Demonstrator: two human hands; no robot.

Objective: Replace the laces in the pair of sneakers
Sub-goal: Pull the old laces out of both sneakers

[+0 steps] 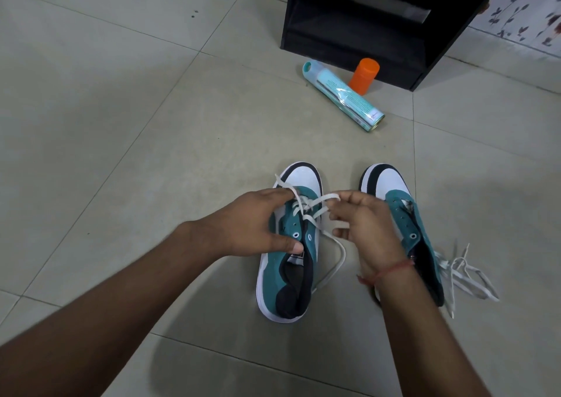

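Lace (306,207) between both hands (303,223)

A single head-worn, wide-angle view looks forward and steeply down onto a tiled floor (127,129). Both forearms enter from the near edge, and the left hand (249,223) and right hand (361,226) sit close below the lens, at centre frame over a pair of sneakers (288,263). Farther off, towards the far right, a lying spray can (343,96) and a black cabinet (379,23) reach the top edge. Straight tile lines bow near the borders.
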